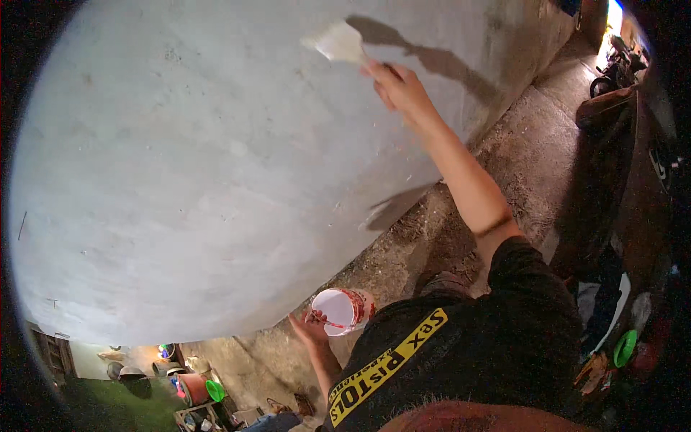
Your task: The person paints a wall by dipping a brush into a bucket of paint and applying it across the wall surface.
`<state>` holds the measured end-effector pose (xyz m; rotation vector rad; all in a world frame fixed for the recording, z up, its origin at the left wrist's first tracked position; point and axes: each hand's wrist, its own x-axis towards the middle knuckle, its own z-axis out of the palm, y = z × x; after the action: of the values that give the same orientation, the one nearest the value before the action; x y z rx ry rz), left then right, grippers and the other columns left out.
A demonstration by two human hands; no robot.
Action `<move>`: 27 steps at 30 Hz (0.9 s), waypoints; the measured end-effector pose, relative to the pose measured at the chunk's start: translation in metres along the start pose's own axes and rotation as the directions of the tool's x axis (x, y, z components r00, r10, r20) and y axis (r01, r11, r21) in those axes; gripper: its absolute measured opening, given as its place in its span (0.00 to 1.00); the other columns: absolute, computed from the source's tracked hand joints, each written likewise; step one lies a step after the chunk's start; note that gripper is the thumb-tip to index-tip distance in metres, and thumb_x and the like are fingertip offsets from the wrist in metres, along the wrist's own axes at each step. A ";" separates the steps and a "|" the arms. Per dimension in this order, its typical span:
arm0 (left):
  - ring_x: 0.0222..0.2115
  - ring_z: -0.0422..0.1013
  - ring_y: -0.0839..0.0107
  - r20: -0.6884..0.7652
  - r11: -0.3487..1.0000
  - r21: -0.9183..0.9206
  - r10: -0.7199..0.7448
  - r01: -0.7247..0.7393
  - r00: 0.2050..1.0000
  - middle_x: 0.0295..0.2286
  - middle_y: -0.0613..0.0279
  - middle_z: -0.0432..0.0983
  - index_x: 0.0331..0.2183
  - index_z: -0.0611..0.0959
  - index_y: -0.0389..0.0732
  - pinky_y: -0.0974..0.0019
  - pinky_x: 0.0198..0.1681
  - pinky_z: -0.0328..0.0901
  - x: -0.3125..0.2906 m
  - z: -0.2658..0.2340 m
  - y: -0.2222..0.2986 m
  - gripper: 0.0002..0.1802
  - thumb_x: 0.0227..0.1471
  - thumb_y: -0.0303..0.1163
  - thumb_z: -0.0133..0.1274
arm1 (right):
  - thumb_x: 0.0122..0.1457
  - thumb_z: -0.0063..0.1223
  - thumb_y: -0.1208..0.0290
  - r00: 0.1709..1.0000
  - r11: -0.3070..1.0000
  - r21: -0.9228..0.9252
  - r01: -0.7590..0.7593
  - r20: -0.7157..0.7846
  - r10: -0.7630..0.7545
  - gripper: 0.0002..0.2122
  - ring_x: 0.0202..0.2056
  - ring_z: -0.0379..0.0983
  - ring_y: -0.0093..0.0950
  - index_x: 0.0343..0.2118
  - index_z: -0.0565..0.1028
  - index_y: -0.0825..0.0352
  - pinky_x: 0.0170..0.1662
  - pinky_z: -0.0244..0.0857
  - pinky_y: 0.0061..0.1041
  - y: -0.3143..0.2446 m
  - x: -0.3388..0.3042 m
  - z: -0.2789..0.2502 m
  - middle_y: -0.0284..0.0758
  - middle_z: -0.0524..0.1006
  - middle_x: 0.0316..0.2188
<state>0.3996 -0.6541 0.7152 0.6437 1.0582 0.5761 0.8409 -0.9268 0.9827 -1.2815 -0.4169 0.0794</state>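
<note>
My right hand (pixel 400 88), on an outstretched arm, is closed around the handle of a wide, flat paintbrush (pixel 338 42). The brush's pale head lies at the whitish wall (pixel 209 165), and a dark shadow falls beside it. Low down near my body, my left hand (pixel 311 330) grips a white bucket (pixel 365 308) with red markings at its rim. White shows inside the tilted bucket, and a thin red strip, perhaps its handle, crosses the opening. Some fingers of the left hand are hard to make out there.
A rough, stained floor (pixel 522 137) runs along the wall's base. A motorbike (pixel 612 72) stands at the far upper right. At right lies a green basin (pixel 625 348). Lower left hold a reddish bucket (pixel 193 389), another green basin (pixel 215 391) and several pots (pixel 133 373).
</note>
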 end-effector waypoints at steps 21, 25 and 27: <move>0.23 0.63 0.67 0.103 0.998 0.010 0.053 -0.054 0.993 0.25 0.60 0.65 0.37 0.67 0.35 0.63 0.25 0.60 0.016 -0.041 -0.012 0.34 0.49 0.61 0.43 | 0.53 0.48 0.62 0.924 0.642 -0.675 -0.364 -0.174 0.342 0.14 0.08 0.53 0.20 0.17 0.69 0.64 0.11 0.42 0.24 -0.012 0.046 0.010 0.29 0.63 0.08; 0.23 0.63 0.67 0.129 0.997 0.043 0.056 -0.062 0.990 0.27 0.58 0.65 0.38 0.66 0.35 0.64 0.24 0.59 0.025 -0.027 -0.018 0.34 0.49 0.60 0.44 | 0.52 0.53 0.59 0.999 0.841 -0.541 -0.022 -0.050 -0.006 0.17 0.13 0.55 0.22 0.15 0.67 0.65 0.17 0.51 0.25 -0.150 0.093 0.025 0.31 0.63 0.11; 0.23 0.63 0.66 0.106 0.997 0.051 0.044 -0.050 0.993 0.26 0.58 0.65 0.39 0.66 0.35 0.65 0.24 0.59 0.027 -0.033 -0.020 0.35 0.49 0.60 0.44 | 0.53 0.52 0.54 0.983 0.900 -0.419 0.125 -0.074 -0.171 0.19 0.14 0.56 0.20 0.17 0.68 0.66 0.16 0.51 0.24 -0.195 0.089 0.058 0.29 0.64 0.12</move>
<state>0.3820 -0.6422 0.6737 0.7398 0.9650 0.5503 0.8697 -0.9053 1.2021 -1.6578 -0.4504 -0.2195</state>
